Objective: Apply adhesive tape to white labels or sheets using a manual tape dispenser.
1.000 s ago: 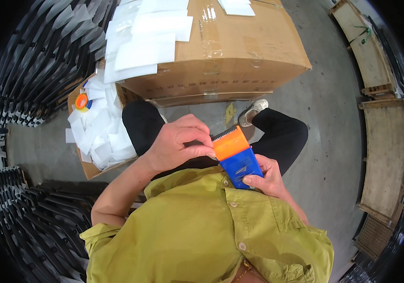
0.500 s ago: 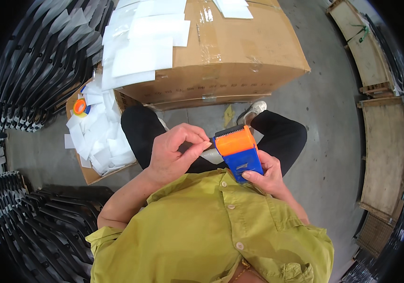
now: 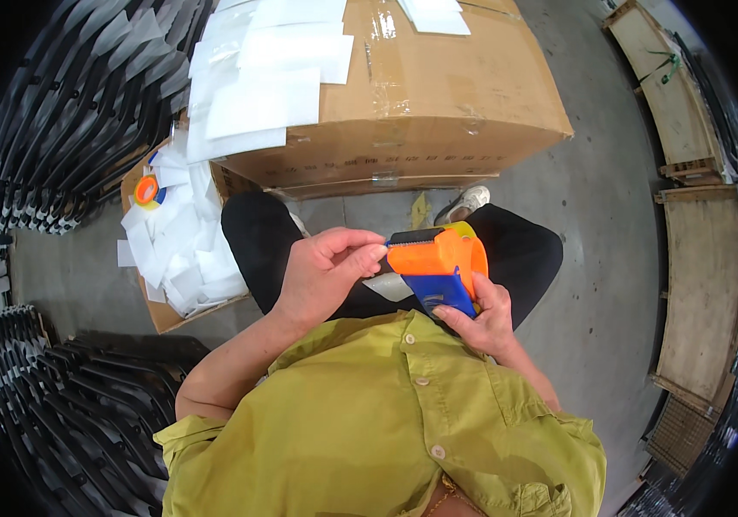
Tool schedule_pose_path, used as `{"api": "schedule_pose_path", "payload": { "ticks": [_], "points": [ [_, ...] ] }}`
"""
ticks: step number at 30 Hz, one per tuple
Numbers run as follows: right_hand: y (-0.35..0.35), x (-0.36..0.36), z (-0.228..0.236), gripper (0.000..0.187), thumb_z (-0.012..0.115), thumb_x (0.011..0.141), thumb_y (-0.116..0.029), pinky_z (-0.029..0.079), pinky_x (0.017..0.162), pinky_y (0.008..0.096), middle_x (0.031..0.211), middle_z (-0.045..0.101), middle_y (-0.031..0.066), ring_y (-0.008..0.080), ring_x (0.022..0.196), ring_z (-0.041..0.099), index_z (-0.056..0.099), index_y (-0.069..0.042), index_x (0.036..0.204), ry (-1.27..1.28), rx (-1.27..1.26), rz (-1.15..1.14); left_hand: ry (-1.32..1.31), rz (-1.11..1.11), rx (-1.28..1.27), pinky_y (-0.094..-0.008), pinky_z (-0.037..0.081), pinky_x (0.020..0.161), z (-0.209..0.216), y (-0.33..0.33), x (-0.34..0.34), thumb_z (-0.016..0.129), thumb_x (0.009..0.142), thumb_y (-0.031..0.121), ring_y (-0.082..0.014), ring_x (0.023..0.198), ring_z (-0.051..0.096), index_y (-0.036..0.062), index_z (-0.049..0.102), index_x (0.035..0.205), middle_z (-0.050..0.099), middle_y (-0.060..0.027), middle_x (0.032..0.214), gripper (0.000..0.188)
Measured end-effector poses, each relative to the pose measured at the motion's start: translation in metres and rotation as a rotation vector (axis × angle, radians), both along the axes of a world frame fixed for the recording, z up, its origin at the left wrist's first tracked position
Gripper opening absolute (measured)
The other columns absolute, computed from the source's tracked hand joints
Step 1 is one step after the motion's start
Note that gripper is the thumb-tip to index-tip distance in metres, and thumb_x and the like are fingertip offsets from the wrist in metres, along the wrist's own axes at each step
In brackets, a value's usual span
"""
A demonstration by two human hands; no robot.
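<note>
In front of me stands a large taped cardboard box (image 3: 446, 77), with white sheets (image 3: 265, 99) overlapping on its left side. Near it, an open carton (image 3: 165, 318) brims with white pieces (image 3: 188, 233). Black frames (image 3: 84, 95) crowd my left; wooden crates (image 3: 703, 284) line my right.

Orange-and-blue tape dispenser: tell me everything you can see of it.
The tape dispenser looks plastic: an orange upper part with a dark strip and toothed edge along its far side, a rounded orange rim at right, and a blue lower part. It slants in front of the person. The right grip holds it; the left grip pinches beside its left end, contact unclear.
</note>
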State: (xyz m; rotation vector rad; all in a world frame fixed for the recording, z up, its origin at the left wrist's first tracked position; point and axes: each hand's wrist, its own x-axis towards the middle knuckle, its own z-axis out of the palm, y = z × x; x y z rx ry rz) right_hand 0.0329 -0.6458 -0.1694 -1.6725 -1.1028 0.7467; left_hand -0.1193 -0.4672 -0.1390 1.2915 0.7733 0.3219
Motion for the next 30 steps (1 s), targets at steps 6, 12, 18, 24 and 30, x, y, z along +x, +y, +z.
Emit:
{"api": "schedule_pose_path", "payload": {
  "ticks": [6,12,18,24,30],
  "points": [
    [0.002,0.002,0.001,0.032,0.077,0.064,-0.016,0.044,0.054,0.0296,0.068,0.057,0.0113,0.0243,0.057,0.055,0.054,-0.001,0.082,-0.132,0.015,0.023,-0.022,-0.218,0.564,-0.0223,0.045,0.059,0.004,0.015,0.001,0.063,0.080,0.012,-0.0124,0.064,0.058,0.0013,0.064,0.088,0.061,-0.0068,0.075,0.014],
    [-0.001,0.008,0.003,0.034,0.074,0.065,-0.014,0.044,0.054,0.0250,0.068,0.059,0.0072,0.0161,0.057,0.056,0.055,0.002,0.088,-0.225,0.032,0.124,0.003,-0.407,0.608,-0.0286,0.046,0.058,0.005,0.020,0.000,0.058,0.081,0.011,-0.0215,0.065,0.057,0.0019,0.059,0.084,0.057,-0.0088,0.074,0.010],
    [0.002,0.007,0.007,0.030,0.074,0.067,-0.014,0.042,0.053,0.0236,0.066,0.057,0.0062,0.0120,0.055,0.053,0.055,0.002,0.084,-0.155,0.024,0.107,-0.008,-0.349,0.863,-0.0301,0.046,0.061,0.003,0.010,0.001,0.055,0.082,0.003,-0.0269,0.069,0.055,0.0024,0.053,0.087,0.054,-0.0103,0.078,0.005],
    [0.005,0.000,0.007,0.027,0.071,0.071,-0.012,0.041,0.054,0.0216,0.069,0.058,0.0032,0.0057,0.059,0.049,0.054,0.002,0.086,-0.012,-0.022,0.057,-0.032,-0.169,1.025,-0.0354,0.046,0.061,-0.002,0.002,0.005,0.052,0.081,-0.001,-0.0306,0.067,0.054,0.0018,0.051,0.089,0.053,-0.0126,0.079,0.009],
    [0.004,-0.004,0.000,0.027,0.071,0.073,-0.014,0.044,0.058,0.0230,0.073,0.060,0.0056,0.0075,0.064,0.053,0.054,0.002,0.088,0.258,-0.047,-0.018,-0.017,-0.053,0.456,-0.0275,0.047,0.060,0.000,-0.003,0.008,0.051,0.085,0.003,-0.0196,0.065,0.056,0.0014,0.053,0.090,0.054,-0.0098,0.078,0.006]
  ]
}}
